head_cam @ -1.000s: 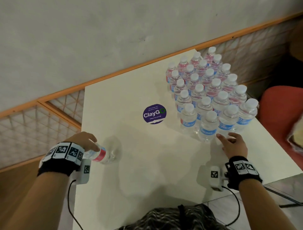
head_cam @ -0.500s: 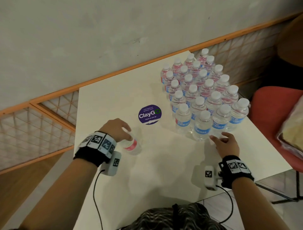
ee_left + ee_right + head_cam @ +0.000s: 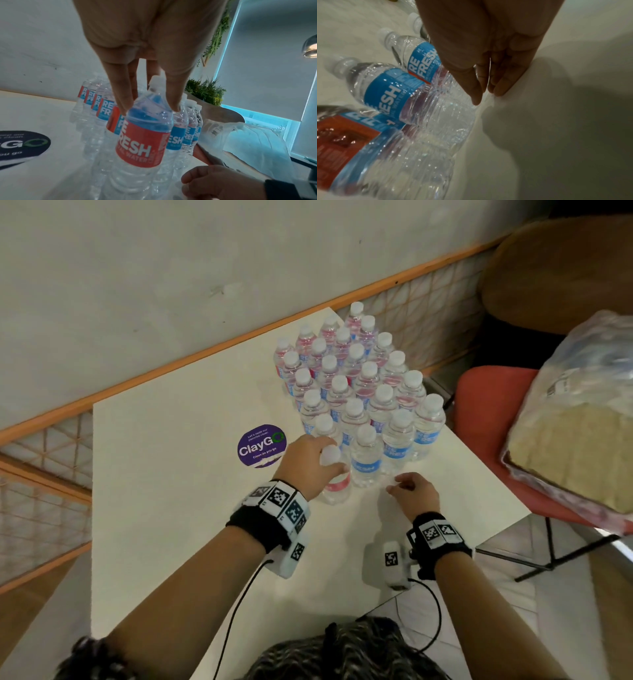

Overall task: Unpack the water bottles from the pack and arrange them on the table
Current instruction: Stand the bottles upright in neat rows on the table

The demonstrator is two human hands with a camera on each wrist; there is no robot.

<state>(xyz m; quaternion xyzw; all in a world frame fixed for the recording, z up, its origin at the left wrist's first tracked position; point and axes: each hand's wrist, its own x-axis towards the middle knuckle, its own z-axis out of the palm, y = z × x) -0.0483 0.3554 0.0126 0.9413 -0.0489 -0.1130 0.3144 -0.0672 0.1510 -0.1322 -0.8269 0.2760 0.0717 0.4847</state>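
Observation:
My left hand [image 3: 310, 463] grips a clear water bottle with a red label [image 3: 337, 486] by its shoulder, just under the white cap. It stands upright at the near left corner of the group of standing bottles [image 3: 359, 392]. In the left wrist view my fingers [image 3: 124, 106] and thumb pinch the red-label bottle [image 3: 142, 143] from above. My right hand [image 3: 412, 494] rests on the white table [image 3: 171, 508] just in front of the group, fingers loosely curled and holding nothing. The right wrist view shows those fingertips [image 3: 477, 97] touching the table beside a blue-label bottle [image 3: 388, 88].
A purple round sticker [image 3: 262, 445] lies left of the bottles. A red chair [image 3: 486, 422] holding a crumpled plastic bag [image 3: 575, 419] stands off the table's right edge. A wall and an orange mesh rail run behind the table. A round brown table is at far right.
My left hand carried the red-label bottle from the table's left edge rightward to the near left corner of the group and stood it upright. My right hand stayed in front of the bottles.

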